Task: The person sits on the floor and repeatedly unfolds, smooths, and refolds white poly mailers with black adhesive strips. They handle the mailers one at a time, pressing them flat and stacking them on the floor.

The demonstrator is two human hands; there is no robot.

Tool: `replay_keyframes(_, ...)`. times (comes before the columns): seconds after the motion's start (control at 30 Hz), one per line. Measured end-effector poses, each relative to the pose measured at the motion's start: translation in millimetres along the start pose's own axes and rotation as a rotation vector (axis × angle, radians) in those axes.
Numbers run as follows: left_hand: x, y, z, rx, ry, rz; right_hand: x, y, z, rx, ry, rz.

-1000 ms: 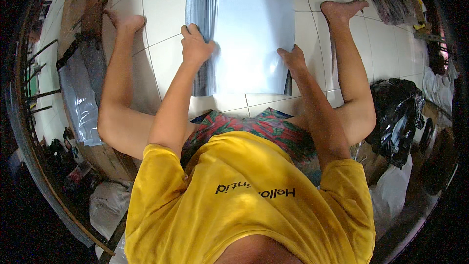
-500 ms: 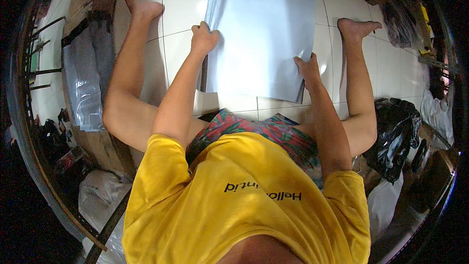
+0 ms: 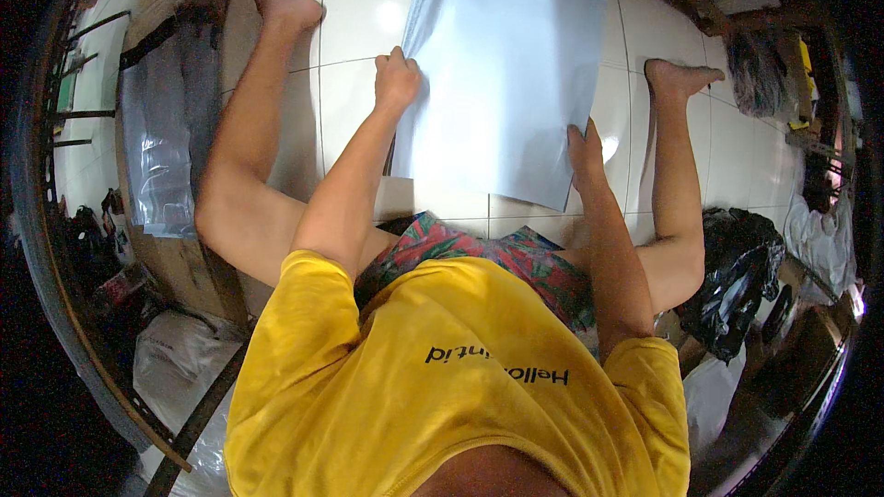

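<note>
A large whitish-grey plastic mailing bag [image 3: 497, 83], with a black strip across its far end, is held between my legs over the tiled floor. Several layered edges show along its left side, so it looks like a stack. My left hand [image 3: 399, 81] is closed on the left edge, fingers curled over it. On the opposite edge, lower down, my right hand [image 3: 587, 152] grips with the thumb on top and the other fingers partly hidden beneath.
More grey plastic bags [image 3: 161, 138] lie on brown cardboard [image 3: 166, 276] at my left. Right of my knee sits a crumpled black plastic bag [image 3: 737, 267], with a white plastic bag [image 3: 820, 244] beyond it. White floor tiles [image 3: 354, 14] surround the stack.
The mailing bags have turned slightly clockwise, both hands staying on their edges. The whole view has also shifted a little.
</note>
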State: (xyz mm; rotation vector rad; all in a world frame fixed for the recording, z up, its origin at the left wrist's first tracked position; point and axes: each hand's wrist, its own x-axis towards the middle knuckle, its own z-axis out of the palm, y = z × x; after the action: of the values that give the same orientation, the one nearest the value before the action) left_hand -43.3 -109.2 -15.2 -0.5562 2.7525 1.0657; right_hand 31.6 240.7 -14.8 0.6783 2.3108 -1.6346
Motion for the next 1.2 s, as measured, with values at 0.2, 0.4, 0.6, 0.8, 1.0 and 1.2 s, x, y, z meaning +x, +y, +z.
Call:
replay_keyframes(0.2, -20, 13, -12, -0.188, -0.019, -0.055, 2, -16, -14, -0.020, 0.047, -0.034)
replay_keyframes(0.4, -83, 23, 9, -0.284, -0.019, -0.182, 35, -11, -69, -0.138, -0.071, -0.002)
replay_keyframes(0.6, -71, 50, 1, -0.003, -0.077, -0.258, 64, -37, -78, -0.529, -0.157, 0.033)
replay_keyframes(0.8, -20, 65, -1, -0.050, -0.130, -0.343, 115, -37, -81, -0.694, -0.173, -0.033)
replay_keyframes(1.0, -11, 56, -5, -0.079, -0.197, -0.356, 122, -22, -83, -0.724, -0.181, -0.132)
replay_keyframes(1.2, 14, 50, -2, -0.125, -0.125, -0.365, 133, -24, -88, -0.741, -0.156, -0.133)
